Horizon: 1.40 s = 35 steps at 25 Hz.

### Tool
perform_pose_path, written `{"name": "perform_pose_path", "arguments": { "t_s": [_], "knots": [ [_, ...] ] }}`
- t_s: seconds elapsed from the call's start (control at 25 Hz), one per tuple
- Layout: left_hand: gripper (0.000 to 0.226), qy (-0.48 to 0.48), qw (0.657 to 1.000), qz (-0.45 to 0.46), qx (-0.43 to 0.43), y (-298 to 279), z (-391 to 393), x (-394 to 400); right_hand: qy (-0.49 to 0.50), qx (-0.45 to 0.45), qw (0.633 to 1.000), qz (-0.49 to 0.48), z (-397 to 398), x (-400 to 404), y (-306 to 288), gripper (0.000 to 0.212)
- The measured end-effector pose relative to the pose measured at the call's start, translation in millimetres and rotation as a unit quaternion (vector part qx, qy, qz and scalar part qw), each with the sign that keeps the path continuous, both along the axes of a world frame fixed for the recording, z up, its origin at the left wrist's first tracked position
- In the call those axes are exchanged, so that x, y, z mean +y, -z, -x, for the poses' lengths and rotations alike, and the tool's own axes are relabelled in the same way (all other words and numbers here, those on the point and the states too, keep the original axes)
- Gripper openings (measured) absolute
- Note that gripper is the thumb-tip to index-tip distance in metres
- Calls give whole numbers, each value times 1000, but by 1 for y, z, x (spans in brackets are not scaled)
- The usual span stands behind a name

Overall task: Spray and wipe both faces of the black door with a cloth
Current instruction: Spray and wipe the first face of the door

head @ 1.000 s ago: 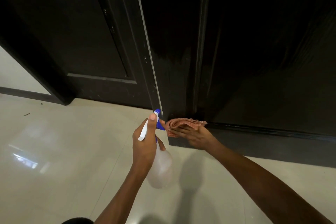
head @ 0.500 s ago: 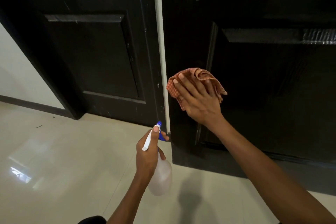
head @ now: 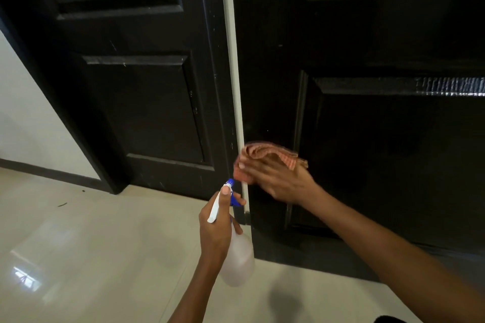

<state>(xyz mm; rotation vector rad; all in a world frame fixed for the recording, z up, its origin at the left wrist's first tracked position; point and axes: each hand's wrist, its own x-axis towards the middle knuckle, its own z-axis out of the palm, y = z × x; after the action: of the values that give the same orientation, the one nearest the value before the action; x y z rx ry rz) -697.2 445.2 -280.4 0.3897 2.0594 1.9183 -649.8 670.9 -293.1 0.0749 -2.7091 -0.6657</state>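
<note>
The black panelled door (head: 380, 152) fills the right half of the view, with its pale edge strip (head: 234, 81) facing me. My right hand (head: 278, 178) lies flat on an orange checked cloth (head: 265, 153) and presses it against the lower left part of the door face, close to the edge. The hand is blurred by motion. My left hand (head: 216, 228) grips the neck of a translucent spray bottle (head: 237, 259) with a blue and white trigger head (head: 228, 194), held low just left of the door's edge.
A second black panelled door leaf (head: 136, 102) stands behind on the left, in a black frame (head: 78, 123). A white wall with a dark skirting (head: 49, 172) lies at the far left. The glossy cream tiled floor (head: 99, 257) stretches below.
My right hand with the cloth rose from the door's bottom edge up its face, then slid back down and leftwards towards the door edge. The left hand and bottle stayed roughly where they were.
</note>
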Motion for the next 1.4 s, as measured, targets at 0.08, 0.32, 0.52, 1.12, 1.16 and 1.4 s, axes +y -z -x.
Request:
{"name": "perform_pose_path", "arguments": {
  "t_s": [0.08, 0.32, 0.52, 1.12, 1.16, 1.4],
  "knots": [
    [46, -3, 1000, -7, -1, -5, 1, 3, 29, 141, 989, -27, 6, 0, -72, 60],
    [63, -8, 1000, -10, 13, -6, -3, 15, 39, 254, 965, -47, 14, -4, -78, 62],
    [28, -19, 1000, -9, 9, -11, -16, 13, -10, -61, 996, -66, -18, 11, 57, 89],
    [51, 5, 986, -100, 135, -63, 10, 16, 78, 331, 940, -30, 36, -20, -181, 63],
    [51, 8, 986, -101, 134, -64, 9, 19, 50, 284, 956, -49, 35, -19, -159, 63],
    [38, 10, 995, -86, 54, -56, 10, 24, 41, 84, 993, -69, 10, -7, -40, 86]
  ]
}}
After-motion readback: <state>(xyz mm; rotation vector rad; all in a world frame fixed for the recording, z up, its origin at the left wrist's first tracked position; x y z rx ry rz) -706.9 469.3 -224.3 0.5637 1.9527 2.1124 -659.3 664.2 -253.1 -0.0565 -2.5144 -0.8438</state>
